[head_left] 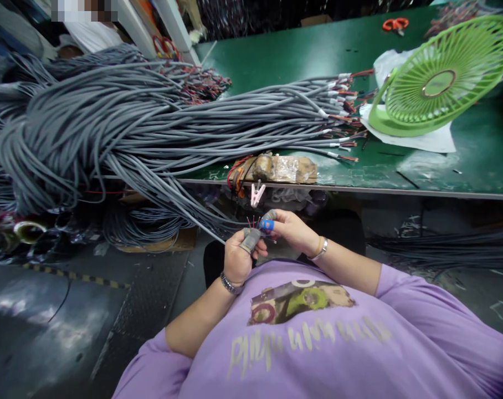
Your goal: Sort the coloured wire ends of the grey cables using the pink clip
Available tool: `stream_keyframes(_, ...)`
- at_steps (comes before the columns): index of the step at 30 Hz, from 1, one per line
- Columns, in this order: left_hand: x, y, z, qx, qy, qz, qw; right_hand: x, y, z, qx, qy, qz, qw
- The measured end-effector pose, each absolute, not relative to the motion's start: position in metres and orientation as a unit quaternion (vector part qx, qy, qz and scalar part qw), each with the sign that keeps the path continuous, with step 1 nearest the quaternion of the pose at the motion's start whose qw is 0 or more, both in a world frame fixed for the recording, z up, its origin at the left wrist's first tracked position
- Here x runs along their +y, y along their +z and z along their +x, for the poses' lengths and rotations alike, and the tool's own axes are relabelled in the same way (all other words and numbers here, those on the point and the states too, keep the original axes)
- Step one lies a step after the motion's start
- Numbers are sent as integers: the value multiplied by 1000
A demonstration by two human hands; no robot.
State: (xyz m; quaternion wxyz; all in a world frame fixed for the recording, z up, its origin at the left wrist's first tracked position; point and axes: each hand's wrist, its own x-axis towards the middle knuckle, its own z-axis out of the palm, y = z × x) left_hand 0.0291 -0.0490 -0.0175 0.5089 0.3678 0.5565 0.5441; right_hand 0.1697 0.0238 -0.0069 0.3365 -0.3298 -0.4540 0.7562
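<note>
Both hands meet in front of the purple shirt, below the bench edge. My left hand (240, 256) is closed, its taped thumb pressed on the end of a grey cable. Close against it, my right hand (293, 230) pinches at the same end, with grey tape and a blue band on its fingers. Thin reddish and dark wires (253, 223) stick up between the fingertips. Grey cables (205, 213) run from the bench down to the hands. Which wire each fingertip grips is too small to make out.
A large bundle of grey cables (68, 122) covers the green bench (272, 52). A green fan (438, 83) stands at right, orange-handled scissors (395, 25) behind. A taped wooden block (293, 169) and a pink clip (257, 195) are at the front edge. Another person (91, 33) is at upper left.
</note>
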Motion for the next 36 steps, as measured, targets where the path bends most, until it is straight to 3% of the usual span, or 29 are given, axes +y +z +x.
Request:
stream_keyframes(4, -50, -19, 28, 572, 511, 400, 502, 29, 1, 168, -500, 753, -306, 301)
stream_keyframes(14, -50, -16, 29, 588, 487, 416, 494, 25, 1, 162, -469, 743, -337, 338)
stream_keyframes(21, -50, -10, 28, 594, 459, 442, 491, 24, 1, 163, -477, 759, -312, 315)
stream_keyframes(29, -51, -16, 30, 586, 500, 418, 481, 18, -4, 158, -440, 744, -350, 362)
stream_keyframes(36, -51, -20, 29, 578, 532, 378, 489, 24, -4, 166, -393, 782, -350, 335)
